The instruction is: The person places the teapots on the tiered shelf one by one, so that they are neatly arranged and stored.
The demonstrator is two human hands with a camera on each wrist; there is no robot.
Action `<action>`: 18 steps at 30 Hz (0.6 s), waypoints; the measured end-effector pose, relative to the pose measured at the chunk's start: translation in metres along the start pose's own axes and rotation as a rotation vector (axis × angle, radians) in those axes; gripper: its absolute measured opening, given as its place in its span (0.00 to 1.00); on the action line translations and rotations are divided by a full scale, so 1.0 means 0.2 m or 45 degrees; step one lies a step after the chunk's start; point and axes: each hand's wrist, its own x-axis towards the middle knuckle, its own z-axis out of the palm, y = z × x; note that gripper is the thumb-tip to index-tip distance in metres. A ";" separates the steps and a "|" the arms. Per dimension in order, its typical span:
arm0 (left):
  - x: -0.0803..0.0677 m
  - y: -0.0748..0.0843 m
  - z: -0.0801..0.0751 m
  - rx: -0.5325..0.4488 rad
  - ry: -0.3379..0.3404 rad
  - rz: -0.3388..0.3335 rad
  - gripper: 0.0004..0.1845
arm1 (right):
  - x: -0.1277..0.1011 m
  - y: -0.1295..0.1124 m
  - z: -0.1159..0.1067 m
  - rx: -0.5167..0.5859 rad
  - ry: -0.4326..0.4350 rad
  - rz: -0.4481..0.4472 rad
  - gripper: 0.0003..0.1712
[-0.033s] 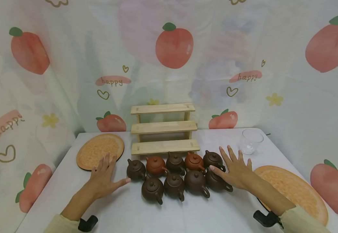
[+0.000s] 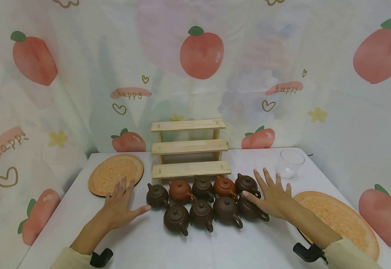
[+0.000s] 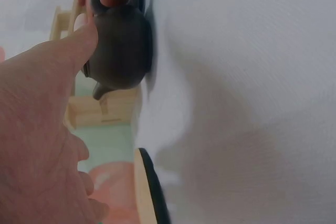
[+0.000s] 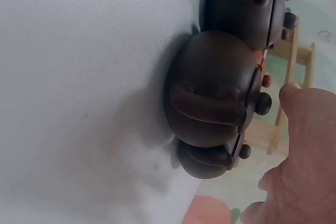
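Note:
Several small clay teapots, mostly dark brown, stand in two rows; one dark teapot (image 2: pixel 176 218) is at the front left. Two in the back row are reddish: a left one (image 2: pixel 180 191) and a right one (image 2: pixel 224 186). My left hand (image 2: pixel 119 211), fingers spread, hovers left of the group, thumb beside the leftmost dark teapot (image 2: pixel 156 195); in the left wrist view the thumb overlaps that teapot (image 3: pixel 121 45). My right hand (image 2: pixel 272 198) spreads its fingers at the right end, thumb over the front-right teapot (image 2: pixel 252 210), partly hiding it. Neither hand holds anything.
Behind the teapots stands a three-tier wooden rack (image 2: pixel 190 170). A round tan board (image 2: pixel 114 170) lies at the left, a larger one (image 2: pixel 336 220) at the right under the right forearm. A clear glass cup (image 2: pixel 290 164) stands at the back right on the white-covered table (image 2: pixel 215 250).

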 end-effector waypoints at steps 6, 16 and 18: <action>0.00 -0.01 0.00 -0.004 0.008 0.005 0.66 | 0.00 0.00 -0.01 0.005 -0.010 0.005 0.58; 0.03 -0.01 0.00 -0.017 0.025 -0.001 0.62 | -0.01 0.02 -0.02 0.042 -0.041 0.029 0.59; 0.03 -0.01 -0.01 -0.018 0.041 0.011 0.61 | -0.02 0.02 -0.03 0.065 -0.031 0.026 0.58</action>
